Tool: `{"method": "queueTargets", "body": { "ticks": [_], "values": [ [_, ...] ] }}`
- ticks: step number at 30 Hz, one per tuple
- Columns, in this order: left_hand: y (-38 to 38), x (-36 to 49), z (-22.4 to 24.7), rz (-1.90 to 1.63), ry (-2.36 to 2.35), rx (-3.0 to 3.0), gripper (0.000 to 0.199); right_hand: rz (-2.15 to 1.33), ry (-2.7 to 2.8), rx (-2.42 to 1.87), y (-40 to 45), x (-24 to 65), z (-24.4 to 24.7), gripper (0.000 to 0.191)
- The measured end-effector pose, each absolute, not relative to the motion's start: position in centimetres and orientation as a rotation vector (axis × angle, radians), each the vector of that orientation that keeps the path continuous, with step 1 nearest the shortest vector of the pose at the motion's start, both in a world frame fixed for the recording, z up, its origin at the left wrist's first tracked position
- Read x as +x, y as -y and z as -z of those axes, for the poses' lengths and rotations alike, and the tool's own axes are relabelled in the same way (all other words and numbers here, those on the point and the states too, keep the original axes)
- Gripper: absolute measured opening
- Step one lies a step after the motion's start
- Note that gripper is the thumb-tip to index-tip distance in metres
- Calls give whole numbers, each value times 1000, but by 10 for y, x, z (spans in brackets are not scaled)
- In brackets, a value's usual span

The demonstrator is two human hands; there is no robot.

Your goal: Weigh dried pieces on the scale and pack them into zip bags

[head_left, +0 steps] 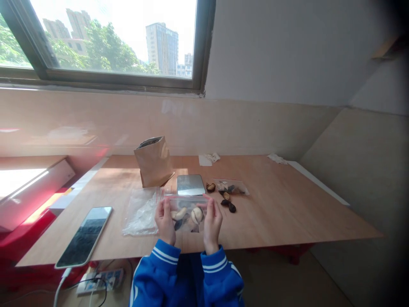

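Between my two hands is a clear zip bag (188,219) with a red seal line along its top, holding pale and dark pieces that look like dried mushrooms. My left hand (165,221) grips the bag's upper left corner, thumb on the near side. At the upper right corner my right hand (212,222) pinches it the same way. Just behind the bag lies a flat silver scale (191,185). Several loose dark dried mushrooms (228,205) rest right of my right hand. Beside my left hand lie clear plastic bags (142,213).
An open brown paper pouch (155,164) stands at the back left. Another filled zip bag (232,186) lies right of the scale. A phone (84,236) with a charging cable is at the table's left front edge. Crumpled tissues (211,158) lie by the wall; a power strip (100,281) sits below.
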State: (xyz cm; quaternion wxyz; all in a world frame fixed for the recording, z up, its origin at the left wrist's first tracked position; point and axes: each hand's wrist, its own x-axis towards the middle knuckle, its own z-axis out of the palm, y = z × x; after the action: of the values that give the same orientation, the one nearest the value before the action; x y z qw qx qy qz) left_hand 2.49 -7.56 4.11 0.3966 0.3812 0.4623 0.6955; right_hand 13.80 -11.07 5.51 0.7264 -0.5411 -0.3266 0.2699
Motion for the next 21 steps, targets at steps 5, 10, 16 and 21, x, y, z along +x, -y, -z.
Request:
{"method": "queueTargets", "body": {
  "ticks": [5,10,16,21],
  "values": [
    [73,31,-35,-1795,-1210,895,40,-654,723,-1169,109,145,-46,55],
    [63,20,-20,-1675,-1178,987,44,-774,827,-1151,105,162,-33,51],
    [66,13,-12,-1551,-1220,1216,43,-784,831,-1152,100,171,-9,44],
    [66,15,-12,-1537,-1212,1236,42,-786,829,-1175,100,172,8,43]
  ]
}}
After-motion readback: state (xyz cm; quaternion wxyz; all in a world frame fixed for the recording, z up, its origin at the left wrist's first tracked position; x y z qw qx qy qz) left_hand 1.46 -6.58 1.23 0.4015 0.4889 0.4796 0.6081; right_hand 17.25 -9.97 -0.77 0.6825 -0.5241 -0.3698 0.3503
